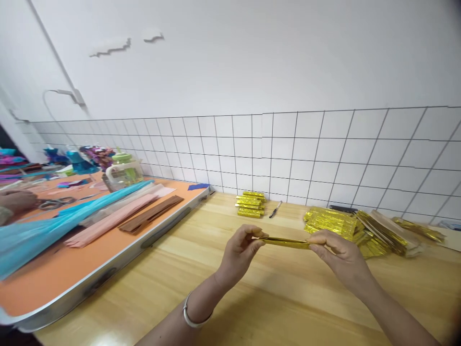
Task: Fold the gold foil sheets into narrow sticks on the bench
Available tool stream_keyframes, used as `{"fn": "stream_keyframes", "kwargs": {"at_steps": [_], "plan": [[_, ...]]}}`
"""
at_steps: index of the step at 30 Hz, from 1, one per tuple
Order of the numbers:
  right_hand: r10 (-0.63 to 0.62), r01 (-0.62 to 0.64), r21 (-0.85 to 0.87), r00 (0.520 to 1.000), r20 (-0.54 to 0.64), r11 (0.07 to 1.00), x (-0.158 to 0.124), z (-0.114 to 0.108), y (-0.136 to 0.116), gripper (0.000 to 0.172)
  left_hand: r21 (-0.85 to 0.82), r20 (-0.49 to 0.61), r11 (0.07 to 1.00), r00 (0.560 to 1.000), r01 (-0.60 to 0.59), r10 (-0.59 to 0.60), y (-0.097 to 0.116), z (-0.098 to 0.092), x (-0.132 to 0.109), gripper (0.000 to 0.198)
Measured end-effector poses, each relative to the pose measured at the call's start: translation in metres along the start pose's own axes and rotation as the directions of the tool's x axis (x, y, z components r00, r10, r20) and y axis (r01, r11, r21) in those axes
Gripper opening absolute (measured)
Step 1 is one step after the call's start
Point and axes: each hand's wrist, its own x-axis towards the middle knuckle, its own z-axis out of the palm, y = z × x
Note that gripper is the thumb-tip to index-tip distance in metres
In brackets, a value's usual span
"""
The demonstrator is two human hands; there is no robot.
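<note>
At far left we see another person's hand beside a pair of scissors on an orange tabletop. Next come a long blue sheet, a pink strip and a brown strip, all lying aslant, with a green-lidded bottle behind them. Past the metal rim our wooden table begins.

Our left hand, a bangle on its wrist, pinches the left end of a gold strip between thumb and fingers. Beyond that hand, near the wall, we have a small stack of gold rolls, with a pen just to its right.

The gold strip lies directly between our two hands, held up over the table in front of us. Its long axis runs from left to right, almost level, the right end a touch lower in view. Neither hand is nearer: each has one end, and the middle spans the gap between them. Our right hand grips the right end, thumb below. Just beyond it lies a loose pile of gold foil, spreading off to the right; we cannot tell how many pieces it holds.
</note>
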Motion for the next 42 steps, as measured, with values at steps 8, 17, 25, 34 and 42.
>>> {"fn": "stream_keyframes", "kwargs": {"at_steps": [8,17,25,34,42], "plan": [[-0.034,0.035,-0.040,0.999,0.014,0.999,-0.003,0.003,0.010,0.012,-0.018,0.062,0.983,0.982,0.182,-0.181,-0.003,-0.004,0.002,0.021],[-0.058,0.062,-0.115,0.997,0.041,0.991,0.000,0.005,0.020,0.015,0.381,0.108,0.923,0.994,-0.049,0.008,-0.008,-0.006,0.000,0.024],[0.012,0.004,-0.131,0.992,0.122,0.991,-0.001,0.012,0.024,0.016,0.466,0.069,0.884,0.995,0.032,-0.072,-0.020,-0.003,-0.004,0.030],[0.301,-0.271,-0.132,0.868,0.394,0.954,-0.004,0.027,0.060,0.022,0.733,0.222,0.666,0.877,0.138,-0.426,-0.054,-0.004,-0.006,0.022],[0.437,-0.238,-0.433,0.779,0.449,0.869,-0.016,0.043,0.082,0.013,0.897,0.246,0.442,0.821,0.008,-0.515,-0.066,0.006,-0.015,0.023]]}}
